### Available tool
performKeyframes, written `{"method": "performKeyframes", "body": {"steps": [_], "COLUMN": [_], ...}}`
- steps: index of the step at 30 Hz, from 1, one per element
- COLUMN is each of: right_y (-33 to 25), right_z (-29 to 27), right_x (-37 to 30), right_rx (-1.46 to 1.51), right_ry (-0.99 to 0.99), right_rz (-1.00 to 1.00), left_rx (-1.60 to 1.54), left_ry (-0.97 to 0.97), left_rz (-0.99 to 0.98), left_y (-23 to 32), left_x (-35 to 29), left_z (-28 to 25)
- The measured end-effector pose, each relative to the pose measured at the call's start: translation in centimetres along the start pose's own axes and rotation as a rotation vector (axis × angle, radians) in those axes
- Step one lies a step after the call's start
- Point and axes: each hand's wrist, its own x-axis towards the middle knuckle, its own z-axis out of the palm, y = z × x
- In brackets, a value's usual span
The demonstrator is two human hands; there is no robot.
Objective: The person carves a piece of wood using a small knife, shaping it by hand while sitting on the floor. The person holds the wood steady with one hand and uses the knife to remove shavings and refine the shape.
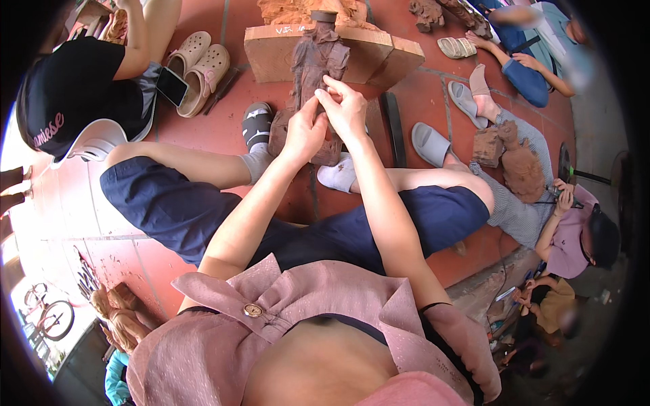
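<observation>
Your dark brown wooden carving (313,64) runs from the top centre of the frame down to just above the middle, its base between your two feet; your left hand (306,135) lies over its lower half, fingers curled inward, and your right hand (348,114) meets it just to the right, thumb and forefinger reaching up along the carving; the fingertips of both come together in front of the wood, but whether they pinch something small or only touch the surface, I cannot tell; behind the carving's upper part, a pale wooden block (271,55) crosses the top centre, with an orange piece of wood (288,9) beyond it; a black bar (393,128) lies on the red tiled floor (217,139) to the right of your right hand; at upper left, a phone (172,86) is near a pair of beige clogs (208,71); at right of the frame, a reddish-brown carving (523,170) sits by a co-worker in a pink top (572,237), whose hand (562,195) holds a dark tool.
</observation>
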Motion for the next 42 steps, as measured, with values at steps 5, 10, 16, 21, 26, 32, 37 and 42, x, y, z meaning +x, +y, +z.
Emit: {"method": "performKeyframes", "body": {"steps": [5,10,16,21,26,32,37,42], "right_y": [1.7,-0.6,0.7,3.2,2.9,4.4,4.6,3.6], "right_z": [-0.9,-0.4,-1.2,-0.9,-2.6,-5.1,-5.4,-4.6], "right_x": [-2.5,-0.6,-4.4,-6.4,-5.9,-7.0,-8.3,-7.6], "right_rx": [-0.092,-0.08,-0.119,0.219,0.702,0.688,0.738,0.621], "right_ry": [-0.064,-0.059,-0.258,-0.007,-0.085,0.187,0.376,0.29], "right_rz": [-0.049,-0.056,0.058,0.002,0.557,0.362,0.517,0.583], "left_rx": [-0.085,-0.117,-0.348,-0.396,-0.326,-0.137,0.003,0.159], "left_ry": [-0.133,-0.031,-0.152,-0.253,-0.371,-0.415,-0.048,-0.078], "left_rz": [-0.176,-0.072,-0.445,-0.37,-0.31,-0.282,-0.152,-0.091], "left_y": [-0.1,0.1,-0.4,1.4,1.4,0.9,0.4,-0.7], "left_x": [-1.8,-0.1,-4.0,-3.5,-3.8,-2.6,2.5,5.5], "left_z": [-0.2,-0.4,-2.0,-2.7,-1.2,1.8,1.0,3.3]}}
